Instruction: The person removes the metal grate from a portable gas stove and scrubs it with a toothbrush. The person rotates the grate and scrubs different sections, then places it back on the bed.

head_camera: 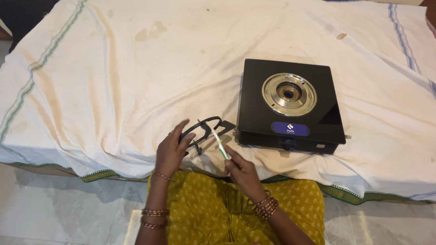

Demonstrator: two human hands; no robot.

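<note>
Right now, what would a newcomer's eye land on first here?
The black single-burner stove, sitting right of centre on the white cloth, with its pan support off and the round metal burner base bare. Next, near the front edge: the left hand holds the black pan support, while the right hand puts a white-and-green toothbrush to it.

The black single-burner gas stove (291, 107) blocks the way right of the pan support (205, 133). Left of it and beyond, the cloth-covered bed (106, 72) lies open for a hand to pass.
</note>
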